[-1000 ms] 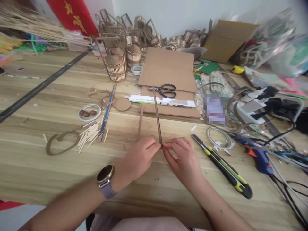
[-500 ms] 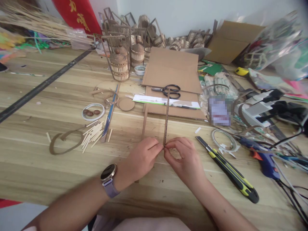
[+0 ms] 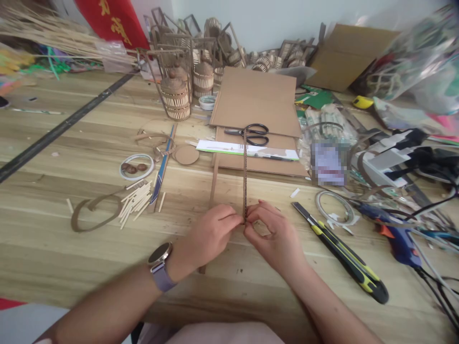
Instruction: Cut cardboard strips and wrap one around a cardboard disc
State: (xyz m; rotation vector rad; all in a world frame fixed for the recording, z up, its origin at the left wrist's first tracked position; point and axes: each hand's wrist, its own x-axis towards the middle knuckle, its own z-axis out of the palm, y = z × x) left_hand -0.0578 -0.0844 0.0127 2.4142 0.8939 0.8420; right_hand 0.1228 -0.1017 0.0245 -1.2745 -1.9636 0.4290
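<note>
My left hand point(image 3: 211, 235) and my right hand point(image 3: 275, 235) meet above the table, both closed in a pinch. Between their fingertips is the near end of a narrow corrugated cardboard strip point(image 3: 245, 177). The strip points away from me, its fluted edge showing, and its far end overlaps the scissors point(image 3: 256, 134) in view. Under my left hand runs a second cardboard strip point(image 3: 214, 184), partly hidden. A yellow-and-black utility knife point(image 3: 342, 255) lies to the right of my right hand, its blade out.
Cardboard sheets point(image 3: 254, 98) lie ahead. On the left are small sticks point(image 3: 134, 203), a tape ring point(image 3: 122, 167) around brown balls and a cardboard disc point(image 3: 186, 155). Little slatted baskets point(image 3: 175, 98) stand behind. A blue glue gun point(image 3: 401, 241) and a tape roll point(image 3: 319, 205) are at right.
The strip's far end has swung slightly left, so it now points almost straight away from me. Both hands keep their pinch at its near end.
</note>
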